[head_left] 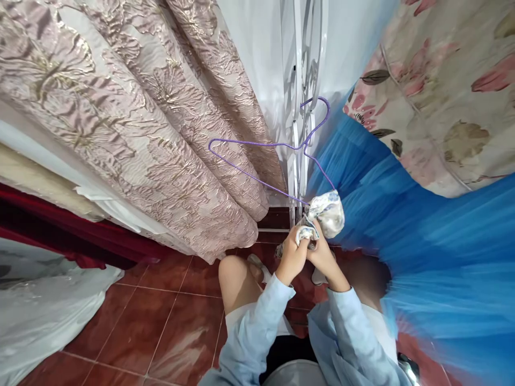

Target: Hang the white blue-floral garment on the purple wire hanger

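Your left hand [293, 256] and right hand [324, 255] sit close together, both pinching the cloth [329, 215] — bunched just beyond them, at the near right end of the hanger [257, 143]. The hanger slants from far left to near right — your right hand nearer that end.

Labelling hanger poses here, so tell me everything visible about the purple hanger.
The purple hanger is a thin, one-colour triangle that looks like coated wire, with a curved hook and a twisted-looking neck. Its hook appears caught on the white metal frame. It sits tilted in view, its bare left end higher, in front of the pinkish curtain. A white patterned cloth covers its lower right corner, hiding that part. Whether any finger touches the hanger itself can't be told.
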Action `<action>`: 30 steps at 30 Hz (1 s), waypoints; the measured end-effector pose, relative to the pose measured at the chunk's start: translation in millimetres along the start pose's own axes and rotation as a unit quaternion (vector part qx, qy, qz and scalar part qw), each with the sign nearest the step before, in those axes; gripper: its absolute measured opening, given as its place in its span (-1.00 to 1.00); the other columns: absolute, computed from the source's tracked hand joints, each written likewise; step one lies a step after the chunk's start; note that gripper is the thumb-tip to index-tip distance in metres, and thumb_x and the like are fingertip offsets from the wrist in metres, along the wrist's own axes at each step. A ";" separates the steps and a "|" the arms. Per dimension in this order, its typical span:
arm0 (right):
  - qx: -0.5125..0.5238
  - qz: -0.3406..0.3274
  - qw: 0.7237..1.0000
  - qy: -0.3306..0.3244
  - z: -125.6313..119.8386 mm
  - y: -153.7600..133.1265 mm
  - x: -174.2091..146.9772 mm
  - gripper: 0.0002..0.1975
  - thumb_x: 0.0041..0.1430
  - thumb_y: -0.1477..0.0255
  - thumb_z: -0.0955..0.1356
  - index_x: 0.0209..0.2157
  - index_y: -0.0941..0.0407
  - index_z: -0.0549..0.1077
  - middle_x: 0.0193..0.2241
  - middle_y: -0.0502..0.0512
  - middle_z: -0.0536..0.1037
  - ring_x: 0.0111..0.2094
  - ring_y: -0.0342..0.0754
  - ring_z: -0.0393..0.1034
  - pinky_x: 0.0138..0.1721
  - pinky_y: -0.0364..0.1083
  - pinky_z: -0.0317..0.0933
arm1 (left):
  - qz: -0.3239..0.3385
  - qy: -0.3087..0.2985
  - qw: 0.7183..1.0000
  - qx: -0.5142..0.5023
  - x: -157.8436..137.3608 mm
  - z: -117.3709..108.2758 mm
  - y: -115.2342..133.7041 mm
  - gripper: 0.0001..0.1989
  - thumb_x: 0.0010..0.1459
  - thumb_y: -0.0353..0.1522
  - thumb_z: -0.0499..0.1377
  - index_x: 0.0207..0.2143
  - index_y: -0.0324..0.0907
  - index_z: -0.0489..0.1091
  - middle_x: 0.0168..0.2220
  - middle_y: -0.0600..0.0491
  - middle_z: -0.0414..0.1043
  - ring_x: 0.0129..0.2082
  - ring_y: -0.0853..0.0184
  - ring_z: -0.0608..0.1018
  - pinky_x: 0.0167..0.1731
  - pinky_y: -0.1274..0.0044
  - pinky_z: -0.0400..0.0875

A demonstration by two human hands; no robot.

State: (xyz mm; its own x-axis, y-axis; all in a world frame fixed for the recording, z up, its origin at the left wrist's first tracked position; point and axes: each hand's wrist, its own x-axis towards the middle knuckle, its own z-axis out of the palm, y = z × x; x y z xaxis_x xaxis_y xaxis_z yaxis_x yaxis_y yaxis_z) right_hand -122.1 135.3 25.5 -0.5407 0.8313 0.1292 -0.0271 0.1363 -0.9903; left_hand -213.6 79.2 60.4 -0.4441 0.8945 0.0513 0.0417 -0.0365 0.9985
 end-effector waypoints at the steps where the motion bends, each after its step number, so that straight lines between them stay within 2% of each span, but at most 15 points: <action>1: -0.009 0.014 1.000 0.001 -5.5 -0.4 -3.0 0.02 0.07 0.35 0.48 0.45 0.08 -0.08 0.29 0.36 0.29 0.31 0.24 0.22 0.36 0.25 0.01 | 0.014 -0.011 1.000 0.012 -4.3 3.0 0.5 -0.85 0.24 -0.38 0.15 -0.16 -0.16 0.47 -0.08 -0.05 0.50 -0.02 0.22 0.53 0.11 0.40 0.35; 3: -0.012 0.049 0.999 -0.013 -16.8 -2.5 -10.9 -0.03 0.05 0.37 0.47 0.43 0.11 0.02 0.20 0.36 0.41 0.22 0.25 0.34 0.31 0.28 0.11 | 0.020 -0.019 1.000 0.015 -10.2 8.5 -1.2 -0.85 0.24 -0.36 0.18 -0.14 -0.15 0.46 -0.07 -0.05 0.47 0.01 0.20 0.51 0.14 0.38 0.33; 6: 0.002 0.096 0.992 -0.080 -32.1 -10.3 -26.5 0.01 0.04 0.36 0.49 0.45 0.06 -0.01 0.28 0.33 0.36 0.22 0.23 0.36 0.29 0.28 0.16 | -0.055 0.038 0.995 -0.081 -16.0 18.4 -9.3 -0.80 0.24 -0.31 0.19 -0.10 -0.15 0.45 -0.08 -0.05 0.50 -0.02 0.22 0.53 0.12 0.38 0.36; 9: -0.032 0.101 0.983 -0.149 -41.4 -26.2 -39.3 0.01 -0.01 0.36 0.53 0.43 0.02 0.09 0.39 0.27 0.22 0.37 0.27 0.17 0.36 0.28 0.03 | -0.165 0.119 0.947 -0.249 -22.9 28.6 -12.8 -0.70 0.21 -0.22 0.22 -0.06 -0.16 0.45 -0.02 -0.04 0.53 0.07 0.20 0.54 0.16 0.38 0.35; 11: -0.065 0.076 0.980 -0.170 -43.0 -39.3 -41.8 -0.06 -0.04 0.40 0.54 0.38 0.04 0.22 0.37 0.26 0.26 0.39 0.28 0.12 0.39 0.26 -0.03 | -0.199 0.123 0.918 -0.321 -29.9 32.8 -7.1 -0.63 0.15 -0.17 0.28 -0.05 -0.17 0.46 0.03 -0.06 0.52 0.15 0.16 0.51 0.22 0.36 0.30; 13: -0.074 0.049 0.984 -0.156 -42.5 -50.4 -39.1 -0.23 0.03 0.43 0.49 0.31 0.07 0.34 0.28 0.24 0.39 0.31 0.24 0.25 0.36 0.21 0.06 | -0.170 0.079 0.925 -0.331 -38.0 32.7 3.9 -0.58 0.15 -0.14 0.30 0.00 -0.14 0.45 0.13 -0.07 0.46 0.25 0.12 0.42 0.28 0.34 0.24; 16: -0.061 0.039 0.994 -0.076 -42.5 -58.7 -31.8 -0.63 0.20 0.40 0.36 0.04 0.12 0.54 -0.02 0.17 0.61 0.00 0.13 0.48 0.14 0.10 0.30 | -0.052 -0.025 0.977 -0.204 -46.8 22.9 20.6 -0.61 0.28 -0.08 0.20 0.04 -0.08 0.46 0.28 -0.05 0.30 0.39 0.12 0.21 0.39 0.31 0.04; 17: -0.054 0.046 0.996 -0.053 -43.3 -59.8 -30.4 -0.71 0.22 0.40 0.33 -0.07 0.13 0.57 -0.13 0.14 0.63 -0.11 0.09 0.50 0.05 0.06 0.35 | -0.021 -0.051 0.988 -0.146 -47.4 17.3 24.0 -0.61 0.32 -0.05 0.15 0.02 -0.09 0.47 0.28 -0.06 0.29 0.39 0.11 0.19 0.40 0.31 0.00; 19: -0.025 0.070 0.996 -0.040 -46.4 -61.5 -30.7 -0.79 0.21 0.40 0.32 -0.23 0.14 0.59 -0.27 0.09 0.63 -0.26 0.03 0.47 -0.11 -0.02 0.37 | 0.000 -0.084 0.993 -0.079 -43.9 4.0 26.3 -0.61 0.36 -0.03 0.09 -0.02 -0.11 0.44 0.21 -0.09 0.34 0.31 0.11 0.30 0.36 0.29 0.08; 21: 0.033 0.097 0.993 -0.052 -50.9 -64.7 -34.8 -0.81 0.15 0.41 0.35 -0.26 0.14 0.61 -0.31 0.07 0.63 -0.31 0.00 0.45 -0.19 -0.07 0.37 | -0.015 -0.120 0.987 -0.102 -34.9 -9.7 23.9 -0.61 0.32 -0.01 0.14 -0.03 -0.10 0.33 0.05 -0.07 0.43 0.11 0.17 0.46 0.19 0.33 0.28; 22: 0.068 0.109 0.990 -0.055 -53.7 -67.2 -37.5 -0.81 0.11 0.41 0.38 -0.26 0.13 0.62 -0.32 0.07 0.63 -0.32 -0.01 0.45 -0.23 -0.09 0.36 | -0.029 -0.160 0.978 -0.129 -29.5 -15.7 22.2 -0.59 0.28 0.00 0.19 -0.04 -0.09 0.27 -0.04 -0.03 0.45 -0.01 0.22 0.50 0.09 0.38 0.35; 24: 0.132 0.124 0.982 -0.051 -60.7 -73.5 -42.4 -0.83 0.04 0.40 0.41 -0.32 0.13 0.62 -0.39 0.06 0.61 -0.40 -0.05 0.43 -0.35 -0.13 0.33 | -0.060 -0.275 0.946 -0.162 -20.1 -23.6 20.0 -0.49 0.16 0.01 0.31 -0.06 -0.10 0.24 -0.17 0.03 0.43 -0.17 0.29 0.50 -0.07 0.45 0.38; 27: 0.165 0.112 0.979 -0.046 -74.3 -82.6 -45.3 -0.86 0.00 0.36 0.46 -0.42 0.14 0.61 -0.50 0.04 0.55 -0.53 -0.11 0.35 -0.50 -0.17 0.24 | -0.085 -0.418 0.895 -0.132 -18.7 -22.8 21.4 -0.37 -0.01 -0.01 0.42 -0.03 -0.16 0.33 -0.14 0.00 0.43 -0.13 0.24 0.49 -0.01 0.42 0.37; 28: 0.157 0.105 0.981 -0.045 -79.2 -84.5 -45.1 -0.85 0.01 0.34 0.47 -0.42 0.14 0.61 -0.51 0.04 0.55 -0.54 -0.11 0.34 -0.52 -0.17 0.22 | -0.078 -0.440 0.888 -0.110 -22.7 -19.8 21.8 -0.34 -0.03 -0.03 0.44 0.00 -0.17 0.36 -0.08 -0.04 0.45 -0.06 0.19 0.49 0.05 0.39 0.35; 30: 0.127 0.091 0.987 -0.035 -88.2 -86.1 -44.0 -0.83 0.01 0.33 0.49 -0.37 0.13 0.63 -0.49 0.06 0.57 -0.53 -0.08 0.37 -0.51 -0.16 0.24 | -0.053 -0.434 0.898 -0.050 -35.5 -13.3 19.0 -0.37 0.01 -0.07 0.41 0.06 -0.16 0.42 0.03 -0.07 0.46 0.04 0.13 0.48 0.15 0.37 0.30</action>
State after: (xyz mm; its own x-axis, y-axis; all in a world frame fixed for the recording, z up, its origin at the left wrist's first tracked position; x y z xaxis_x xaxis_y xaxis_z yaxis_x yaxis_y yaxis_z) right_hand -21.8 134.5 109.6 -0.6133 0.7884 -0.0480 -0.1290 -0.1599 -0.9787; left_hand -208.9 40.8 77.8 0.4255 0.9042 -0.0358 -0.0604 0.0678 0.9959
